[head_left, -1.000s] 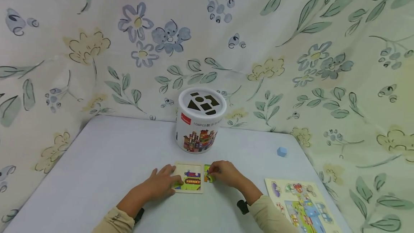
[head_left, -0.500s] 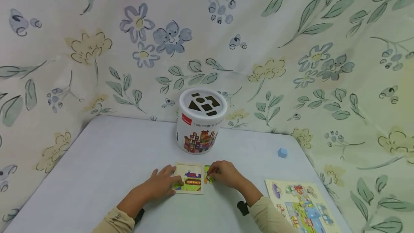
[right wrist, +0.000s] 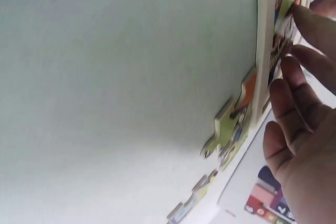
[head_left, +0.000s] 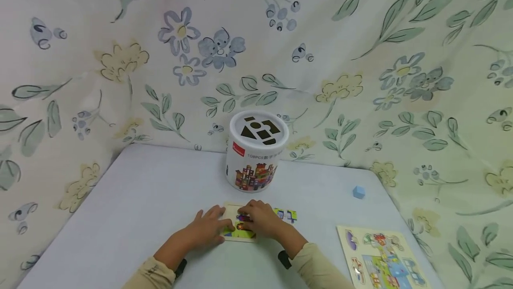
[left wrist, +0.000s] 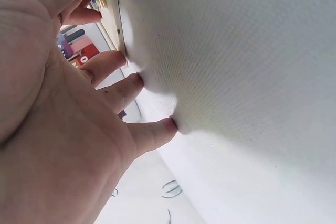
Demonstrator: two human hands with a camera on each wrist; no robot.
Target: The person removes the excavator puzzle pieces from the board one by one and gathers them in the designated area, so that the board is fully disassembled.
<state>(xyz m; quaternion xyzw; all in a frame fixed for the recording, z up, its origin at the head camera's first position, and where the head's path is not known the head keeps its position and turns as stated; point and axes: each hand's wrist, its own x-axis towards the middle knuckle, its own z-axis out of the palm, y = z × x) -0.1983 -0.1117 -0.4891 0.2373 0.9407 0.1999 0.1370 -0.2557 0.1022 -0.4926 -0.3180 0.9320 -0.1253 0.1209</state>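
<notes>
A small wooden jigsaw tray [head_left: 230, 210] with a pale rim lies in front of me, holding printed pieces in purple, red and yellow-green. My left hand [head_left: 206, 229] spreads over its left side, thumb and index finger reaching onto it. In the left wrist view, straight fingertips [left wrist: 169, 124] touch the white tabletop beside the tray. My right hand [head_left: 262, 218] covers the tray's right side. Its bent thumb and fingertips pinch at a puzzle piece [right wrist: 283, 30] over the tray, mostly hidden by the fingers. Loose puzzle pieces [head_left: 285, 214] lie right of the tray.
A white tub [head_left: 256, 160] with shape holes in its lid stands behind the tray. A small blue cube [head_left: 358, 192] sits at the back right. Nearer on the right lies a larger picture puzzle board [head_left: 378, 255]. A floral cloth [head_left: 320, 35] hangs behind the table.
My right hand has moved left, from the loose pieces beside the tray to over the tray, uncovering pieces on the right. My left hand keeps its place; the head view has shifted slightly.
</notes>
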